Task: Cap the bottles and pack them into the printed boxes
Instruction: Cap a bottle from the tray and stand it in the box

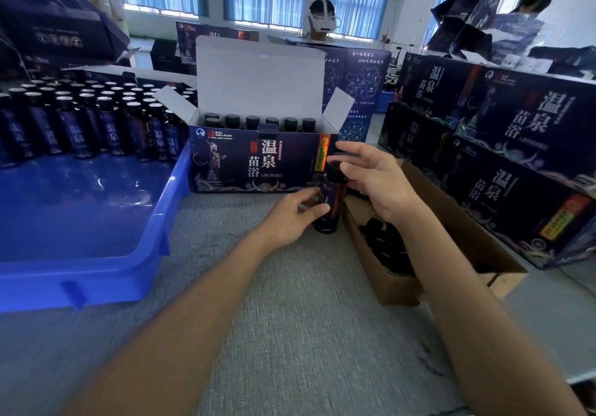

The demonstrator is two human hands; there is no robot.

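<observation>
A dark labelled bottle (329, 202) stands upright on the grey table in front of the open printed box (258, 164). My left hand (290, 215) grips the bottle's body from the left. My right hand (371, 177) pinches the black cap (335, 161) on the bottle's top with its fingertips. Several capped bottles (258, 122) stand in a row inside the box, whose white lid flap is raised. Many uncapped bottles (80, 119) stand in the blue tray (154, 222) at the left.
A brown cardboard carton (483, 248) holding black caps (387, 241) lies under my right forearm. Stacked printed boxes (503, 157) fill the right side. Another person with a headset sits beyond the box. More boxes are piled at the far left.
</observation>
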